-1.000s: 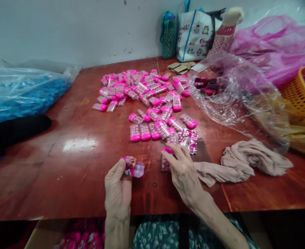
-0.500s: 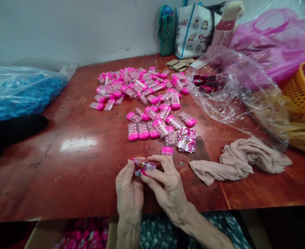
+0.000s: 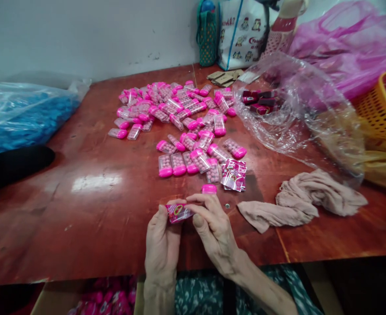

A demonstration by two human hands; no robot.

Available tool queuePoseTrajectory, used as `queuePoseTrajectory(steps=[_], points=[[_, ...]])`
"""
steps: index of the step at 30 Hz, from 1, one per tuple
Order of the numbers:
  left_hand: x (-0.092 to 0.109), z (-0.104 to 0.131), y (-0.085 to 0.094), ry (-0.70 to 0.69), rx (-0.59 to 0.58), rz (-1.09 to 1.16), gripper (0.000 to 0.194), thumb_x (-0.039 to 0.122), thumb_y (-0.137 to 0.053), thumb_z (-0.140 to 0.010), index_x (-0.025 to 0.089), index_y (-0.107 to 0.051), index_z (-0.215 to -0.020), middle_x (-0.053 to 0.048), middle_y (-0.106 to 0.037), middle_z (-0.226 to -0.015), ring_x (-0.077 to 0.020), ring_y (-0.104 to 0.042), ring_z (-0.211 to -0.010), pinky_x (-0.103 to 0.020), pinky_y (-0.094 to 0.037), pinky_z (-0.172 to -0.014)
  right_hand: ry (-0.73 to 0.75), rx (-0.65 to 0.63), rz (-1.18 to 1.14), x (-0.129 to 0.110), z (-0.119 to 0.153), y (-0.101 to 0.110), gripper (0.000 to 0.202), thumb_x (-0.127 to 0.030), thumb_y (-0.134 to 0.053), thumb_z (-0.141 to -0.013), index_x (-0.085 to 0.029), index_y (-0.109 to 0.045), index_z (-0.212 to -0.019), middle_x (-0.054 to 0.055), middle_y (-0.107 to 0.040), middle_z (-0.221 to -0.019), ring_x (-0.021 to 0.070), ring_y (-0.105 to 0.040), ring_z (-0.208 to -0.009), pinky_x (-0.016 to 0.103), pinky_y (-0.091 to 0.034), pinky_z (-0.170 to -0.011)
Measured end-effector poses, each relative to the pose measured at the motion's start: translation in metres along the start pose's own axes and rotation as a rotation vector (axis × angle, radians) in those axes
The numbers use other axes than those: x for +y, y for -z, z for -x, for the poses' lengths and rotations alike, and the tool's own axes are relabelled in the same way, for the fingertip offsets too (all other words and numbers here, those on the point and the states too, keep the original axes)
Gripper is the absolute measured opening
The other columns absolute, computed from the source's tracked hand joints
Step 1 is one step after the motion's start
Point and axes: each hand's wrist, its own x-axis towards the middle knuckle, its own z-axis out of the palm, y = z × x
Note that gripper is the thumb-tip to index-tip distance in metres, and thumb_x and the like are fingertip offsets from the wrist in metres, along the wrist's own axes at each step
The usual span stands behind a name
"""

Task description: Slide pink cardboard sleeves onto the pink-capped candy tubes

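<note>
Near the table's front edge, my left hand (image 3: 164,238) is closed on a small candy box in a printed pink sleeve (image 3: 177,213), gripping its left end. My right hand (image 3: 212,227) is beside it, fingertips stretched out and touching the sleeve's right end, its thumb standing apart. Behind my right fingers lies a candy box with a pink cap (image 3: 209,189), partly hidden. Farther back is a row of clear candy boxes (image 3: 179,163) with pink balls inside. A flat stack of printed pink sleeves (image 3: 234,175) lies to their right.
A larger heap of candy boxes (image 3: 160,103) lies farther back. On the right are a crumpled cloth (image 3: 298,199), a clear plastic bag (image 3: 288,131) and a yellow basket (image 3: 380,109). At left is a bag of blue pieces (image 3: 25,116). Below the table edge, a carton holds pink packs (image 3: 110,297).
The sleeved box has turned in my hands, so a different printed face shows. My right thumb has come away from it. The view has shifted slightly.
</note>
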Motion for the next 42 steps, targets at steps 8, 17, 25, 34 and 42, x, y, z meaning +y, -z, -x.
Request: queuePoseTrajectory(steps=[8, 17, 25, 34, 42], points=[[0.001, -0.003, 0.001, -0.061, 0.047, -0.014, 0.022, 0.032, -0.063, -0.073, 0.011, -0.068, -0.075, -0.005, -0.068, -0.076, -0.0132, -0.062, -0.073, -0.024, -0.050, -0.073, 0.049, 0.113, 0.168, 0.004, 0.004, 0.001, 0.021, -0.018, -0.040, -0.088, -0.018, -0.060, -0.096, 0.008, -0.055, -0.100, 0.0201, -0.050, -0.096, 0.038, -0.042, -0.085], [0.010, -0.007, 0.002, -0.153, 0.130, -0.022, 0.018, 0.030, -0.065, -0.071, 0.013, -0.069, -0.071, -0.004, -0.069, -0.073, -0.0132, -0.062, -0.070, -0.024, -0.051, -0.071, 0.014, -0.036, 0.669, 0.020, -0.003, -0.007, 0.021, -0.008, -0.041, -0.086, -0.015, -0.060, -0.092, 0.013, -0.054, -0.110, 0.0256, -0.040, -0.109, 0.042, -0.042, -0.089], [0.008, -0.007, 0.009, -0.263, 0.136, -0.139, 0.020, 0.032, -0.064, -0.072, 0.013, -0.069, -0.074, -0.004, -0.069, -0.073, -0.0131, -0.062, -0.070, -0.025, -0.050, -0.071, -0.112, 0.036, 0.620, 0.020, 0.004, 0.001, 0.038, -0.012, -0.047, -0.082, -0.016, -0.045, -0.120, 0.013, -0.053, -0.106, 0.0277, -0.048, -0.099, 0.045, -0.044, -0.082], [0.002, -0.002, 0.008, -0.417, 0.100, -0.275, 0.016, 0.026, -0.058, -0.077, 0.014, -0.069, -0.078, -0.004, -0.069, -0.076, -0.0146, -0.062, -0.072, -0.026, -0.049, -0.074, -0.490, -0.043, -0.053, -0.004, -0.001, 0.017, 0.023, -0.031, -0.052, -0.082, -0.019, -0.057, -0.101, 0.000, -0.058, -0.074, 0.0129, -0.051, -0.063, 0.022, -0.041, -0.056], [0.002, -0.001, 0.006, -0.402, 0.012, -0.354, 0.020, 0.027, -0.054, -0.080, 0.013, -0.068, -0.082, -0.005, -0.066, -0.080, -0.0136, -0.059, -0.070, -0.022, -0.047, -0.067, -0.718, -0.275, -0.576, 0.001, -0.003, 0.024, 0.021, -0.031, -0.057, -0.079, -0.015, -0.060, -0.092, -0.006, -0.043, -0.056, 0.0041, -0.030, -0.043, 0.017, -0.021, -0.040]])
